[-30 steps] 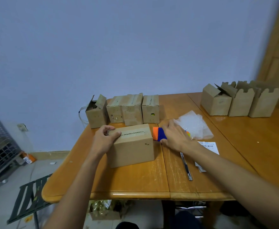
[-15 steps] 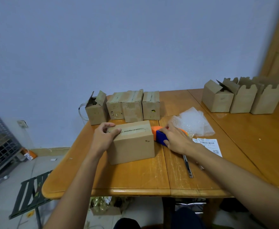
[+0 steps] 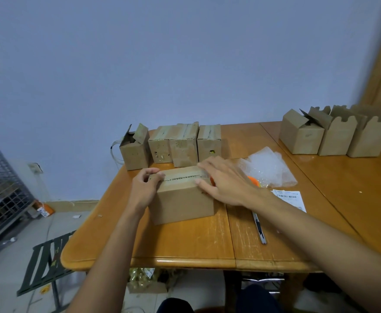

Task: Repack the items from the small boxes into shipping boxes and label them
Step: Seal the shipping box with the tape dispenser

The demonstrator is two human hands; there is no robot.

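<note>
On wooden table by blue wall | left grip clasps shipping box | right grip flat atop

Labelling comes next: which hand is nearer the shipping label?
Right. The right hand lies on the box's right end, toward the shipping label; the left hand holds its left end.

Left hand grips box; right hand flat, fingers straight.

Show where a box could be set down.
Free: front strip of wooden table, bordered by taped brown cardboard box and slim dark tool; right half past white printed label. Crowded: behind that box, by small cardboard cartons and clear bubble wrap.
</note>
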